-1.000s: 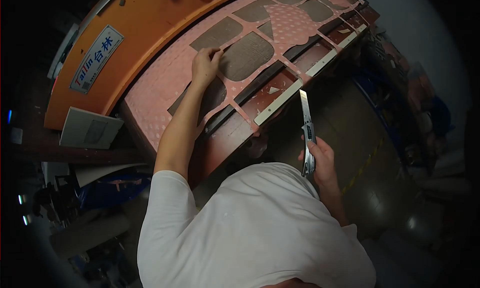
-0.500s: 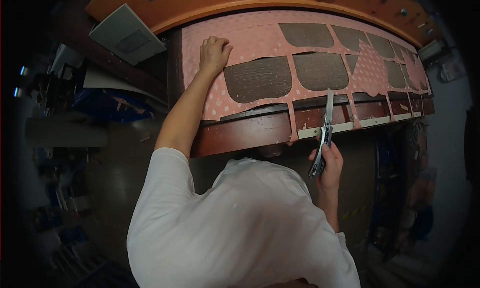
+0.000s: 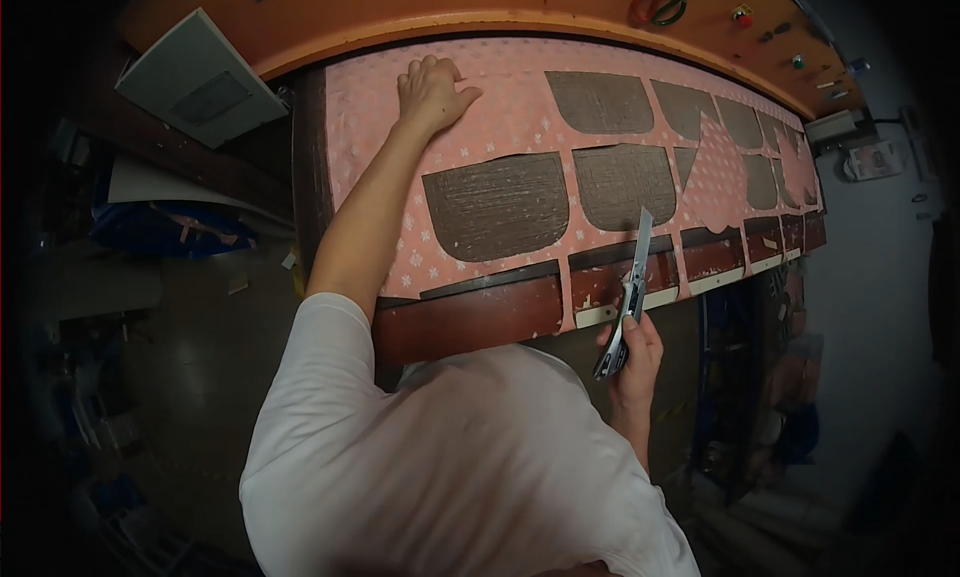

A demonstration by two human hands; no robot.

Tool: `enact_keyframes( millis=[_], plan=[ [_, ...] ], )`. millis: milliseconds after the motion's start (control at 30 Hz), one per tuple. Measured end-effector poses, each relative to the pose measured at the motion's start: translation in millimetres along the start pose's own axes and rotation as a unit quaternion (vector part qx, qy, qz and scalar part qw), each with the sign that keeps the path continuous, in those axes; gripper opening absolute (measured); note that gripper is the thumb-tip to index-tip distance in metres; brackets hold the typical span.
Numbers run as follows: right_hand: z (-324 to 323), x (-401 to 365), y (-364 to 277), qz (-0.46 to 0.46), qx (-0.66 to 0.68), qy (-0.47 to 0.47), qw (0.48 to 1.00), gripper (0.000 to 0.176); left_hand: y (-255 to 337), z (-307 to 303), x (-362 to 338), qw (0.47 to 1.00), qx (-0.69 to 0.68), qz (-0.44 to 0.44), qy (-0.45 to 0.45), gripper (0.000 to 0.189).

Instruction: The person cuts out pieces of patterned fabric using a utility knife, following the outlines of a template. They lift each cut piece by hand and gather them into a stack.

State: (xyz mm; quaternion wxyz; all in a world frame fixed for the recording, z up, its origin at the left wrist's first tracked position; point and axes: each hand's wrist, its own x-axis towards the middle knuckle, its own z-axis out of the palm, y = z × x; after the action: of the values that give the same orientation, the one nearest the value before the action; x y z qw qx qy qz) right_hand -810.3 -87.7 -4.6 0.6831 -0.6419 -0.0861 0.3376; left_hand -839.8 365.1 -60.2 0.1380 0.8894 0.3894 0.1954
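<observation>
1. The right hand (image 3: pixel 640 355) clenches around a grey metal snap-blade utility knife (image 3: pixel 630 282), its blade pointing to 12 o'clock across the bench edge.
2. At 11 o'clock, the left hand (image 3: pixel 432 89) lies flat, fingers spread loose, on the pink dotted sheet (image 3: pixel 500 117) with dark cut-out windows.

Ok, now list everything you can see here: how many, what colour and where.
pink sheet: one, pink with pale spots, spread over the curved bench
cut-out openings: several, dark brown, in rows across the pink sheet
white strip: one, white, along the bench's front edge
machine housing: one, orange, behind the pink sheet
grey panel: one, grey, upper left
utility knife: one, silver-grey, blade out, tip at the sheet's near edge
T-shirt: one, white, on the person
left hand: one, resting on the far part of the pink sheet
right hand: one, closed round the utility knife's handle
</observation>
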Motion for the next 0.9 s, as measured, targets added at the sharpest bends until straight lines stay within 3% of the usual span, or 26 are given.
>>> enact_keyframes(
  millis=[133,233,333,433,567,667,733,767,867,900],
  plan=[
    [10.6,8.4,-3.8,0.002,-0.043,0.006,0.999,0.029,-1.7,-14.3,19.6,0.993,-0.014,-0.021,-0.12,0.055],
    [11.0,15.3,-6.7,-0.004,-0.076,0.003,0.997,0.025,-7.8,-15.6,13.1,0.989,-0.108,0.002,-0.096,0.045],
    [9.3,26.9,-19.1,-0.013,-0.116,-0.01,0.993,0.023,-1.6,-23.3,-3.7,0.994,-0.097,0.05,-0.008,0.036],
    [9.2,46.8,-45.7,-0.034,-0.172,-0.037,0.984,0.023,0.7,-45.6,-12.5,0.977,-0.112,0.183,0.006,0.027],
    [7.9,92.4,-66.1,-0.061,-0.204,-0.085,0.973,0.029,-22.3,-53.7,-15.9,0.968,-0.203,0.087,-0.121,0.026],
    [22.0,136.9,-85.9,-0.1,-0.241,-0.149,0.954,0.031,-21.6,-52.4,-21.9,0.955,-0.266,0.088,-0.101,0.023],
    [29.8,162.4,-97.8,-0.037,-0.287,-0.146,0.946,0.029,-16.3,-58.6,-21.7,0.956,-0.268,0.064,-0.103,0.027],
    [29.7,179.3,-95.6,-0.064,-0.329,-0.154,0.929,0.025,-15.2,-60.7,-20.0,0.958,-0.268,0.046,-0.095,0.027],
    [42.7,203.7,-90.2,-0.049,-0.336,-0.204,0.918,0.022,-10.0,-72.9,-18.9,0.956,-0.278,0.015,-0.097,0.028],
    [48.3,206.6,-90.0,0.0,-0.306,-0.23,0.924,0.021,-5.8,-76.9,-18.9,0.955,-0.279,0.014,-0.102,0.027]
  ],
)
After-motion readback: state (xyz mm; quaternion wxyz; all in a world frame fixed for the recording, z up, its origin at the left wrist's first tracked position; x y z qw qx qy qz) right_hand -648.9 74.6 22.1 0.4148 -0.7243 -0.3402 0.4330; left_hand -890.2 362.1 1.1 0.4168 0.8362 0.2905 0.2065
